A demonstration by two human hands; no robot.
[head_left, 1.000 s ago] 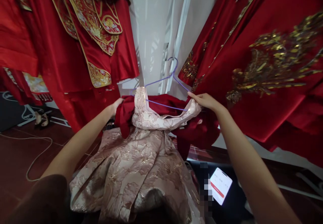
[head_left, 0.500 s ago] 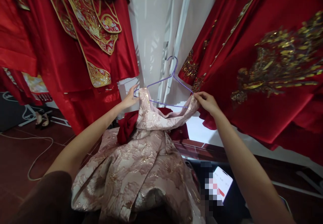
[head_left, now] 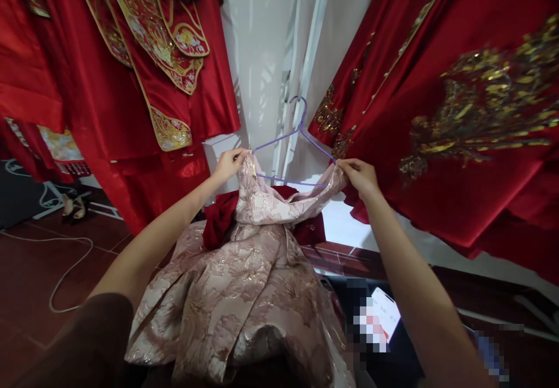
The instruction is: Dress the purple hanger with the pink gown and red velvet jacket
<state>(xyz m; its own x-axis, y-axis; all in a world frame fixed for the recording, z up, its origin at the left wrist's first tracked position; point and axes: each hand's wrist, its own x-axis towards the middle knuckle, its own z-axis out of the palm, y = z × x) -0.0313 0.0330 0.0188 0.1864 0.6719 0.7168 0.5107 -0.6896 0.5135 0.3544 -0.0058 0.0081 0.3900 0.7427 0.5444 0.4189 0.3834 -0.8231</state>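
- Clearly, both our grips are narrow: our left hand (head_left: 229, 165) pinches one shoulder strap of a pale pink brocade dress (head_left: 248, 271), at the left end of a purple hanger (head_left: 301, 124).
- Our right hand (head_left: 361, 176) pinches the other strap between thumb and fingers, at the hanger's right end.
- The dress is straight ahead of us, neckline at the hanger, wide skirt spreading down toward us; we cannot tell what supports the skirt.
- Dark red cloth (head_left: 219, 219) shows behind the bodice, and gold-trimmed red garments (head_left: 213, 85) hang on both sides of a pale backdrop (head_left: 262, 44).
- Below, we see a red-brown tiled floor (head_left: 26, 271) and, at right, a lit phone (head_left: 386, 309), partly pixelated.
- We count two hands, one dress, one hanger, one phone and one pale cable (head_left: 89, 248).
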